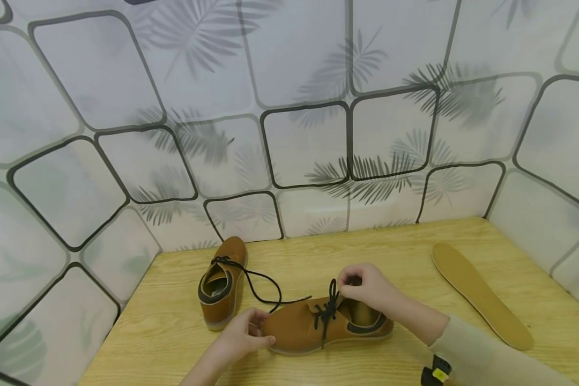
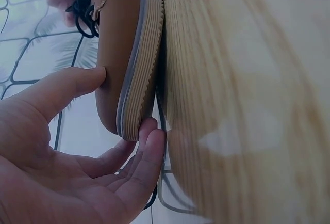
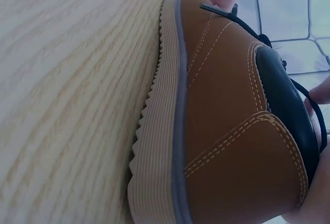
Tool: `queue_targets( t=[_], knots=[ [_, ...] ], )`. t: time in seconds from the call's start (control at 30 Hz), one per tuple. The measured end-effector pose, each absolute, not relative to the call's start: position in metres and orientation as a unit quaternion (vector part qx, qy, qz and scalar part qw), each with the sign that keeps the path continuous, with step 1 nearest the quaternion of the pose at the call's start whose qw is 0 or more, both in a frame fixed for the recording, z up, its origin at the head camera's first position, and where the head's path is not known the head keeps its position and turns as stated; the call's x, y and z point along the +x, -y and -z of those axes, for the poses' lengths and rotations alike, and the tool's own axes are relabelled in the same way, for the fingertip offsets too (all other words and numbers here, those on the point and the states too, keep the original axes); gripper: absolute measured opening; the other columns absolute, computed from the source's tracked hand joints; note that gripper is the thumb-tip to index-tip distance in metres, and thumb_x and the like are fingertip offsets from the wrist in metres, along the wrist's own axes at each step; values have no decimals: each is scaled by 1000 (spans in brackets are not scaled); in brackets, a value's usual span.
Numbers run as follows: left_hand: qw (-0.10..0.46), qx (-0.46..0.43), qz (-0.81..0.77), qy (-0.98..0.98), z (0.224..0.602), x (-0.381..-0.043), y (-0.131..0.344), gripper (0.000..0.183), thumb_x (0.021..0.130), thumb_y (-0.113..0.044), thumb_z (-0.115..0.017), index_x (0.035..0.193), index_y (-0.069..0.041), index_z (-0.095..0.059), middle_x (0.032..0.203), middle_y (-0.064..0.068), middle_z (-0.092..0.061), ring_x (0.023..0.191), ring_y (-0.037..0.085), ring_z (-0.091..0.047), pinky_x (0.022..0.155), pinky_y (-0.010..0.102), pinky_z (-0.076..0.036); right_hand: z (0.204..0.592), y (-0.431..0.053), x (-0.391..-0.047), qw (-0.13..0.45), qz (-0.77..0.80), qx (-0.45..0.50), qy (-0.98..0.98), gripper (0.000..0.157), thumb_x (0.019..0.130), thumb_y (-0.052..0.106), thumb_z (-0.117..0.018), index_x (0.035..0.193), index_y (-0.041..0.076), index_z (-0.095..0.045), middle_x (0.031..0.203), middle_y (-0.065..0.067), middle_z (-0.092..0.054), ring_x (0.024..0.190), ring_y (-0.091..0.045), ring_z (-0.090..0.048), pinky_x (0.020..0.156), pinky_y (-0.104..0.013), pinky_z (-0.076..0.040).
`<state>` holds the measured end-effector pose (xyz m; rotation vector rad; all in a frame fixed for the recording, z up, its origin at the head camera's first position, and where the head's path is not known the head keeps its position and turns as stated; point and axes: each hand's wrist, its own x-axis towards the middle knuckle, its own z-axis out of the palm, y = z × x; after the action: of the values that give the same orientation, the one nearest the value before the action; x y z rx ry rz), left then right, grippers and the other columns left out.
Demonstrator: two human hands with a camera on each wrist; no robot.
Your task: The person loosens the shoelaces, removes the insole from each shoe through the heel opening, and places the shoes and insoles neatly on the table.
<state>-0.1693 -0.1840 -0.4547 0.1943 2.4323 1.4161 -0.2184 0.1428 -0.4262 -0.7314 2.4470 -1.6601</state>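
Observation:
A brown leather shoe (image 1: 291,326) with black laces lies across the front of the table, toe to the left. My left hand (image 1: 243,336) grips its toe, thumb on the upper and fingertips at the sole's front edge, as the left wrist view (image 2: 77,152) shows. Over the shoe's opening, my right hand (image 1: 369,289) pinches the black shoelace (image 1: 333,292), which stands up in a loop from the tongue. One loose lace end hangs down the near side. The right wrist view shows the shoe's heel side (image 3: 227,131), stitching and ridged sole, with the right fingers at the edge.
Behind, to the left, stands a second brown shoe (image 1: 231,289), its long untied black lace (image 1: 276,289) trailing right over the wood table (image 1: 173,300). A tan insole (image 1: 482,297) lies at the right. Patterned sheeting (image 1: 304,145) walls the table's back and sides.

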Motion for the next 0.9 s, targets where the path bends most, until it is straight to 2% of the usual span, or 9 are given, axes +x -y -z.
queue_targets(
  t=[0.2,0.47,0.67,0.9],
  knots=[
    [161,69,-493,-852,455,-170,184,45,92,-5,-81,130,7,-61,121,15,-66,100,17,-64,80,35,-56,428,-147,-219,59,567,-233,-788,6,92,-1,-63,87,-6,-64,80,1,-57,70,-6,-48,65,-23,-44],
    [162,68,-495,-851,456,-171,184,46,91,-5,-81,130,7,-61,118,14,-66,99,18,-63,79,35,-56,429,-146,-221,49,532,-262,-804,8,89,-3,-64,89,3,-69,87,-2,-65,77,-6,-56,72,-25,-50],
    [162,71,-493,-852,455,-171,185,46,91,-5,-82,130,8,-61,117,15,-66,98,17,-63,78,34,-56,427,-148,-222,74,530,-290,-794,3,94,6,-75,96,3,-76,98,-13,-75,82,-7,-67,77,-26,-57],
    [163,76,-494,-850,455,-170,185,46,91,-5,-81,130,8,-61,117,14,-66,98,17,-63,79,34,-56,424,-148,-222,99,527,-297,-790,10,92,12,-82,96,3,-78,97,-11,-75,79,-7,-66,75,-26,-57]
  ],
)
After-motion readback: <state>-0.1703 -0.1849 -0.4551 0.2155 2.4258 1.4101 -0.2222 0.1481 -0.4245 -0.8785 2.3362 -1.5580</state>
